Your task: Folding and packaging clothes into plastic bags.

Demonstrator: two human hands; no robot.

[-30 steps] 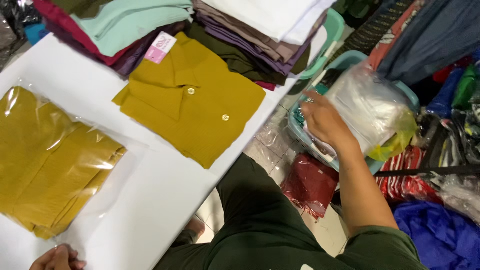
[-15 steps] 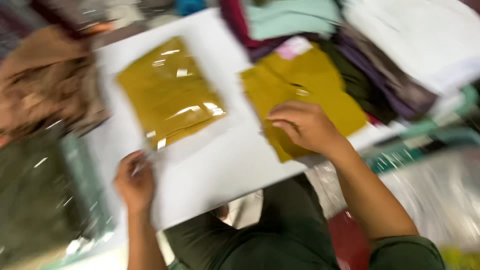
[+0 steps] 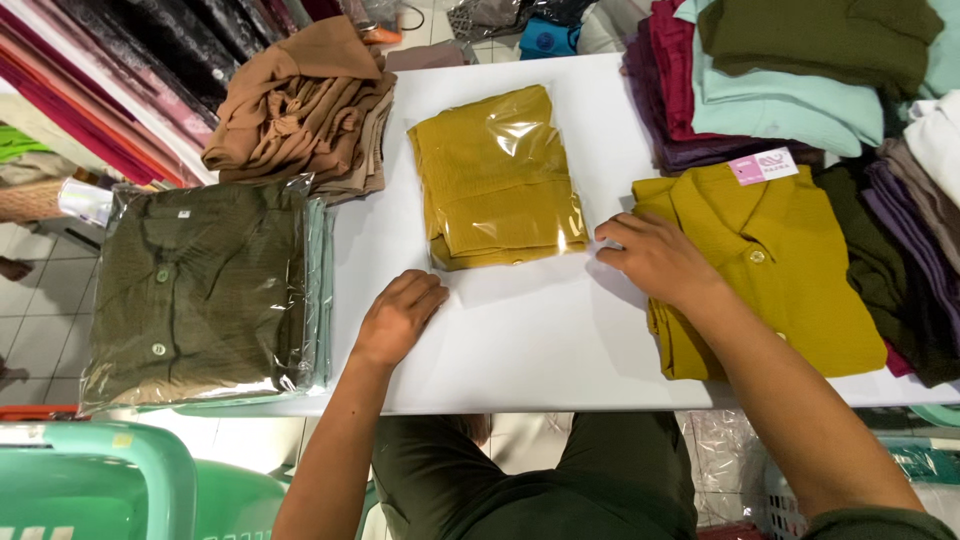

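Mustard cloth fills the middle of the white tabletop in the head view: a folded shirt sealed in a clear bag lies toward the far edge, its open plastic flap reaching back toward the near edge. The left hand rests palm down on the tabletop just beside that flap, fingers loosely together, holding nothing. The right hand lies flat with fingers spread, on the left edge of an unbagged mustard shirt near the right edge, its fingertips near the bag's corner. A bagged olive shirt overhangs the left edge, tan cloth is heaped at the far left corner, and folded stacks crowd the far right corner.
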